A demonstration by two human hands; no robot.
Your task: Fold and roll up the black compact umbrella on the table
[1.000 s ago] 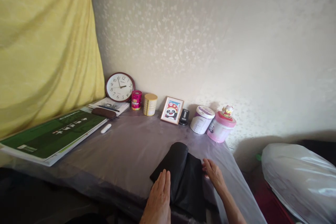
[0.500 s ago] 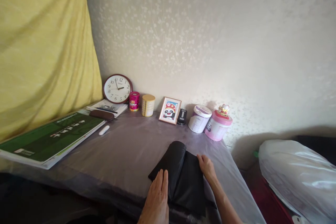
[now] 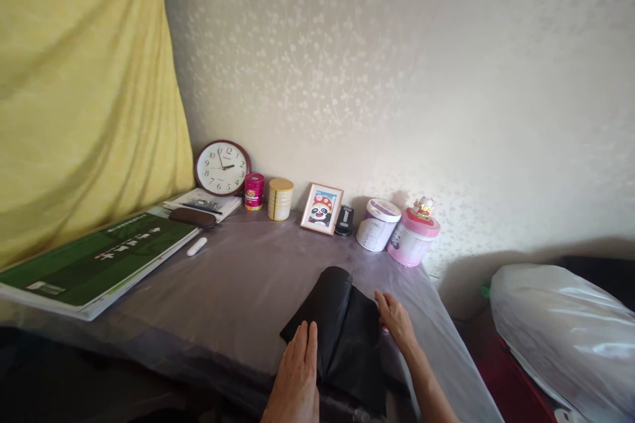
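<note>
A black, smooth, thin folded sheet (image 3: pixel 354 350), perhaps a bag or cloth, lies at the near right part of the table. Its left part is rolled over into a rounded fold; the right part is flatter and slightly creased. My left hand (image 3: pixel 296 370) rests flat on the left side of it, fingers stretched out and close together. At the sheet's right edge is my right hand (image 3: pixel 395 320), its fingers curled and pinching that edge; the fingertips are partly hidden.
Along the wall stand a clock (image 3: pixel 223 168), a pink tin (image 3: pixel 254 192), a yellow-lidded can (image 3: pixel 280 199), a framed panda picture (image 3: pixel 322 209) and two tubs (image 3: pixel 378 226). A green board (image 3: pixel 99 261), a brown case (image 3: pixel 192 217) and a white stick-like object (image 3: pixel 197 246) lie left.
My right hand has shifted very slightly, and the right part of the black sheet has drawn in and creased a little. My left hand stays in place.
</note>
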